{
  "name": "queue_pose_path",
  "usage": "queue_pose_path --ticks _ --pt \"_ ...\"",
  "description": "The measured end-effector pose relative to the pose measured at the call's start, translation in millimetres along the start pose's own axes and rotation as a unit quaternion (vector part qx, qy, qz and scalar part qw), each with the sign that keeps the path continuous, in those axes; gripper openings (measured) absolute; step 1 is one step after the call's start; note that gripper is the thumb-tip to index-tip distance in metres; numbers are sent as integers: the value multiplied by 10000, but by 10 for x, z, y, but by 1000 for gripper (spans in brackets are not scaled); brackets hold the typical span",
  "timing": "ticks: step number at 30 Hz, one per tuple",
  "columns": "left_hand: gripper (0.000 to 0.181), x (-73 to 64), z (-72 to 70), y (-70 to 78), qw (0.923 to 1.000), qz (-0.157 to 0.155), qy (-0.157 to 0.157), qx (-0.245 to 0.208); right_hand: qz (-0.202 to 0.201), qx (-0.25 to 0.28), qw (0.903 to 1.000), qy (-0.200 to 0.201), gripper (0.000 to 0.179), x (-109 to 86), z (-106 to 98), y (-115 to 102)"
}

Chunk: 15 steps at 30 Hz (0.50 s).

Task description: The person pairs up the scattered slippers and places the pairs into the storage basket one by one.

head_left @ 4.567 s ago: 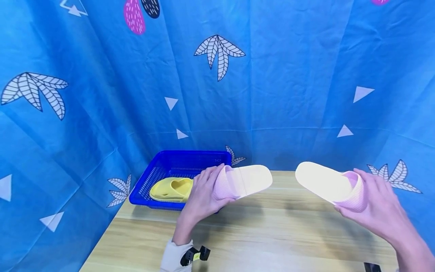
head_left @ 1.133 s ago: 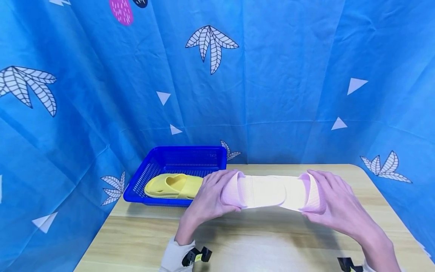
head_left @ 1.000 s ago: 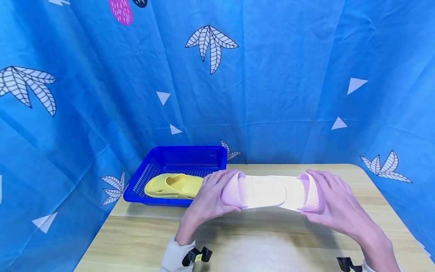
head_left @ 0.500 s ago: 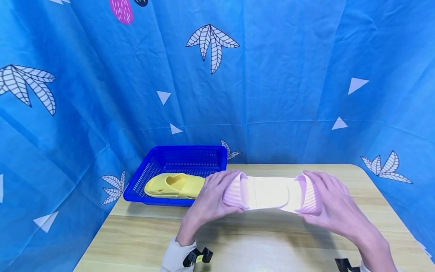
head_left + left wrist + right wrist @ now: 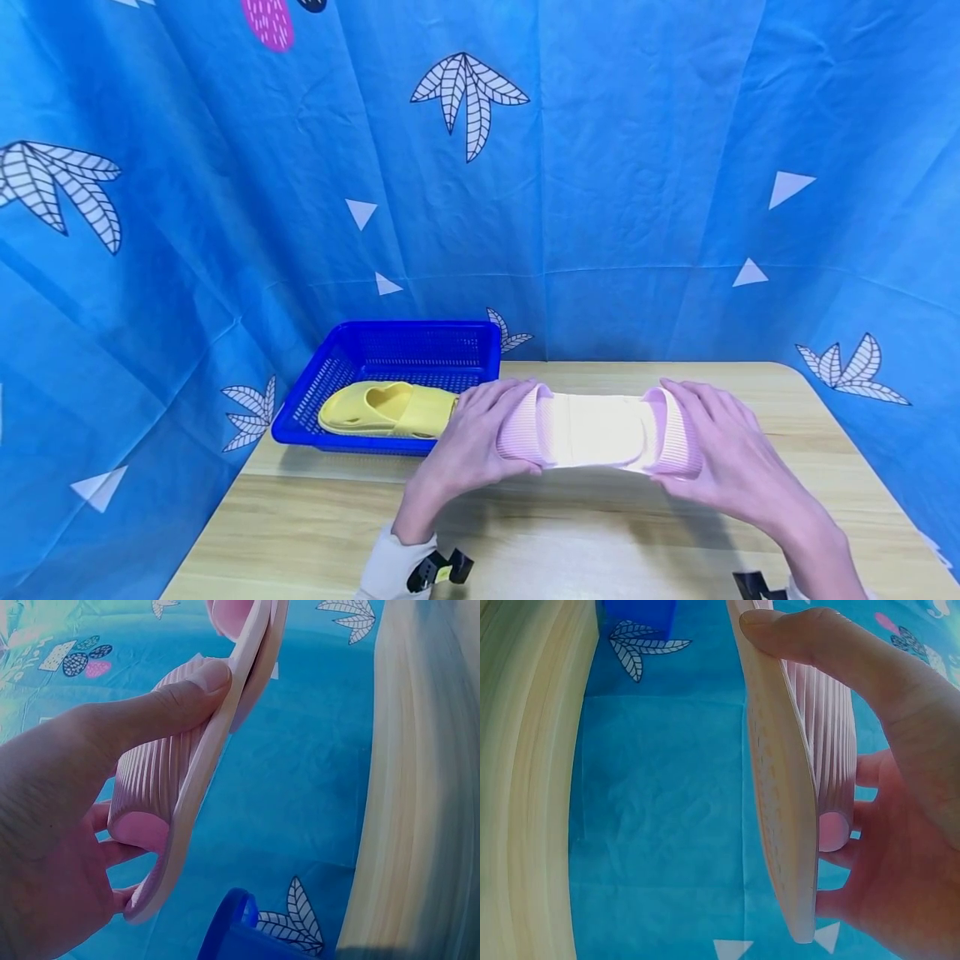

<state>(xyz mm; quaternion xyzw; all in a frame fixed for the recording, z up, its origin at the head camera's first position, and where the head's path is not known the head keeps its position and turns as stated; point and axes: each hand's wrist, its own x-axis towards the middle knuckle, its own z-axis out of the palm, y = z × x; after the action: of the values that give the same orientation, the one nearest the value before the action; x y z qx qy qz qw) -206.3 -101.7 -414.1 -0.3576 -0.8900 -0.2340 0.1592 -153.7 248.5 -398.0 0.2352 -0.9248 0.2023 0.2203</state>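
The left hand (image 5: pixel 472 437) grips the left slipper (image 5: pixel 600 427), thumb at the sole's edge, fingers around the strap. The right hand (image 5: pixel 738 454) grips the right slipper (image 5: pixel 681 437) likewise. Both slippers are raised above the table (image 5: pixel 300 521), heel ends overlapping, the left uppermost in the head view. The basket (image 5: pixel 300 435) stands at the table's left side; its near right corner is hidden behind the left hand, though the left wrist view shows a gap between them. Yellow footwear (image 5: pixel 420 410) lies inside, its right end partly covered. Bare wood runs from the right hand to the table's rounded far corner and right edge. The curtain (image 5: pixel 630 167) rises just behind the far edge.
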Motion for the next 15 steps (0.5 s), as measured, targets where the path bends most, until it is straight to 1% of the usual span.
queue_pose_path --ticks 8,15 --pt "112 14 38 32 10000 73 -62 0 -6 5 10000 -75 118 9 16 -38" --pt "111 18 65 49 9998 192 -47 36 -11 6 9999 -135 118 17 33 -71"
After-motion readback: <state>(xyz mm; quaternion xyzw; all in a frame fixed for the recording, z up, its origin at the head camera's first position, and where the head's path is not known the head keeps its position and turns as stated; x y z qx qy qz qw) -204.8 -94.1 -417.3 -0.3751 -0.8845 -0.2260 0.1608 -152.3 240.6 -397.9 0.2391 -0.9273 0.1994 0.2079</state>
